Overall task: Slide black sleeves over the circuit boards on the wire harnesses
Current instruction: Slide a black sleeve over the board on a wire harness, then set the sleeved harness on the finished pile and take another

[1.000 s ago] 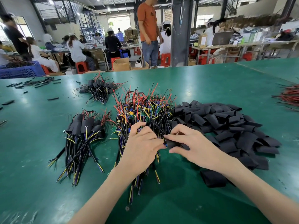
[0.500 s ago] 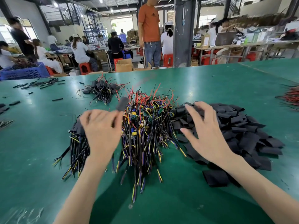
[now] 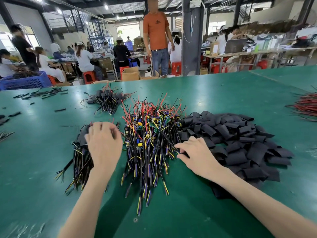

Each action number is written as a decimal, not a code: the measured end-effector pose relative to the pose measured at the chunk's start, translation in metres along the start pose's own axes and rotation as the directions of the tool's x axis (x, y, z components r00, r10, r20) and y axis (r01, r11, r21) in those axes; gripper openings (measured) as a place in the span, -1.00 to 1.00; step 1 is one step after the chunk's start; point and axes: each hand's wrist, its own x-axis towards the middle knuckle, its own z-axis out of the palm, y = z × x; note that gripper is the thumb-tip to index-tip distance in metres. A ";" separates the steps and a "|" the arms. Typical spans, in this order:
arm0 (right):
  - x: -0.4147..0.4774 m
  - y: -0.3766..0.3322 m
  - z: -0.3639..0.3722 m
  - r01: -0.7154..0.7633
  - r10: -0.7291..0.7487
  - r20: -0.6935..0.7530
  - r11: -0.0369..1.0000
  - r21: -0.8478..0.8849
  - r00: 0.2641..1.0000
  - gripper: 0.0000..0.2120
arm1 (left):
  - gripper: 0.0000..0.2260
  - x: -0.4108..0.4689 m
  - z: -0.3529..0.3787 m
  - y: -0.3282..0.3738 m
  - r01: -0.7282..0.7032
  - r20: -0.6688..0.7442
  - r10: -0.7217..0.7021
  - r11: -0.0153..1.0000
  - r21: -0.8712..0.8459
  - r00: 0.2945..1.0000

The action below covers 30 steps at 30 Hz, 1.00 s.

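Now the right hand (image 3: 199, 152) has curled its fingertips (image 3: 179, 149) from an open spread to pinch one black sleeve (image 3: 185, 153) at the 9 o'clock edge of the sleeve heap (image 3: 240, 134). The left hand (image 3: 103, 143) has dropped onto the sleeved bundle (image 3: 80, 157), its fingers (image 3: 96, 127) curled and blurred; whether they grip anything I cannot tell. Three harness piles lie on the green table (image 3: 223, 93): the bare-board pile (image 3: 151, 134) at centre, the sleeved bundle at 9 o'clock, a smaller pile (image 3: 106, 100) at 11. The single sleeve heap sits at 3.
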 end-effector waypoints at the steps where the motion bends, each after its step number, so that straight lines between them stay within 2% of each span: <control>1: 0.001 -0.001 0.001 -0.013 0.014 -0.014 1.000 0.026 1.000 -0.71 | -0.94 -0.004 0.001 0.010 -0.046 0.020 0.047 0.997 -0.059 0.999; 3: 0.003 0.000 -0.001 -0.097 0.113 -0.050 0.962 0.256 0.992 -0.77 | -0.95 -0.013 0.003 0.026 -0.107 0.065 0.121 0.976 -0.189 0.990; 4: 0.004 0.002 -0.005 -0.154 0.185 -0.034 0.893 0.422 0.982 -0.81 | -0.95 -0.017 0.004 0.032 -0.129 0.081 0.154 0.958 -0.257 0.985; 6: 0.004 0.005 -0.014 -0.229 0.284 0.049 0.646 0.728 0.957 -0.82 | -0.93 -0.023 0.006 0.040 -0.111 0.145 0.178 0.917 -0.383 0.973; 8: 0.003 0.005 -0.022 -0.234 0.285 0.129 0.374 0.898 0.950 -0.76 | -0.89 -0.025 0.006 0.047 0.055 0.273 0.120 0.830 -0.555 0.954; 10: 0.001 0.002 -0.028 -0.219 0.222 0.164 0.251 0.943 0.961 -0.76 | -0.83 -0.023 0.005 0.056 0.287 0.419 0.047 0.661 -0.694 0.907; 13: -0.005 -0.008 -0.037 -0.222 0.009 0.229 0.278 0.935 0.973 -0.83 | -0.74 -0.014 0.007 0.063 0.466 0.527 -0.033 0.515 -0.719 0.849; 16: -0.011 -0.017 -0.047 -0.227 -0.174 0.297 0.338 0.914 0.939 -0.85 | -0.74 -0.005 0.007 0.065 0.680 0.685 -0.061 0.206 -0.703 0.726; 19: -0.016 -0.023 -0.052 -0.231 -0.256 0.343 0.381 0.895 0.904 -0.80 | -0.80 0.000 0.005 0.062 0.756 0.756 0.008 0.003 -0.655 0.654; 22: -0.017 -0.025 -0.052 -0.239 -0.289 0.376 0.415 0.878 0.880 -0.79 | -0.79 0.004 0.002 0.059 0.801 0.805 0.031 -0.134 -0.584 0.592; 25: -0.017 -0.022 -0.051 -0.212 -0.334 0.397 0.474 0.855 0.855 -0.82 | -0.79 0.006 -0.004 0.058 0.826 0.829 0.089 -0.198 -0.528 0.551; 27: -0.014 -0.017 -0.047 -0.200 -0.309 0.379 0.482 0.853 0.872 -0.85 | -0.83 0.008 -0.008 0.057 0.826 0.829 0.087 -0.191 -0.531 0.553; 28: -0.011 -0.013 -0.044 -0.181 -0.230 0.327 0.491 0.852 0.917 -0.88 | -0.83 0.009 -0.010 0.057 0.817 0.821 0.072 -0.181 -0.548 0.567; 29: -0.007 -0.006 -0.039 -0.145 -0.090 0.228 0.543 0.827 0.969 -0.91 | -0.82 0.010 -0.012 0.056 0.804 0.809 0.054 -0.169 -0.570 0.585; 30: -0.002 0.003 -0.033 -0.104 0.077 0.072 0.655 0.748 0.994 -0.91 | -0.82 0.012 -0.014 0.054 0.789 0.796 0.037 -0.164 -0.592 0.605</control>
